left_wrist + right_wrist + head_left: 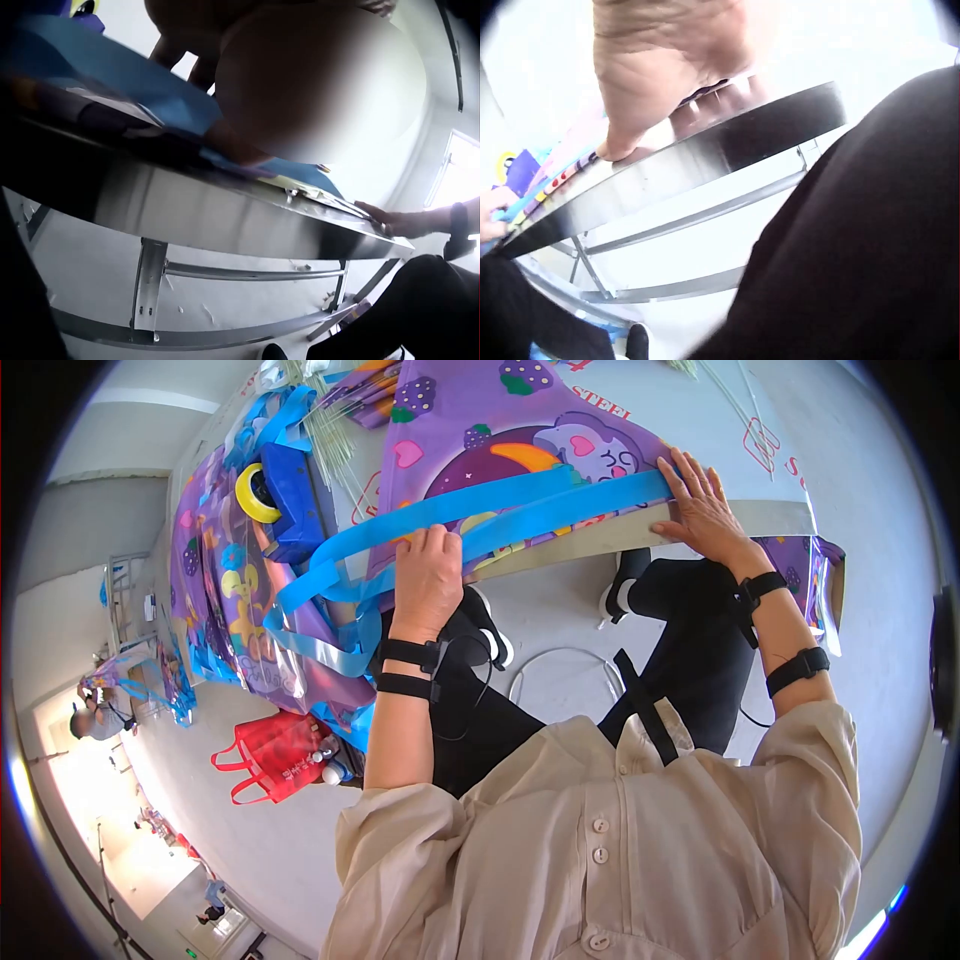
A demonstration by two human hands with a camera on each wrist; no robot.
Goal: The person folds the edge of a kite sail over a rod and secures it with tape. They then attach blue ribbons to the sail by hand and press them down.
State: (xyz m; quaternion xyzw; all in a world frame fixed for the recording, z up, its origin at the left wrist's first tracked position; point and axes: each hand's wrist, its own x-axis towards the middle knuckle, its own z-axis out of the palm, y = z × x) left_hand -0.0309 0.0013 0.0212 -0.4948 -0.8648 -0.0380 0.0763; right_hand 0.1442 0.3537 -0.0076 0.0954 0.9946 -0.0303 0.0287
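A purple sheet (460, 445) printed with cartoon fruit and an animal lies on the table, its lower edge along the table's front edge. A long blue strap (590, 497) runs across that edge and loops off to the left. My left hand (430, 582), fingers curled, grips the blue strap near the sheet's lower left. My right hand (705, 510) rests on the sheet's right corner and the strap's right end, fingers spread and straight. In the right wrist view, the palm of my right hand (671, 64) is over the metal table edge (675, 169).
A blue tape dispenser (290, 500) with a yellow roll (257, 494) stands left of the sheet. Purple printed bags (240, 590) hang over the table's left side. Thin pale strands (330, 435) lie farther back. A red bag (280, 755) sits on the floor, and a person (95, 720) is at far left.
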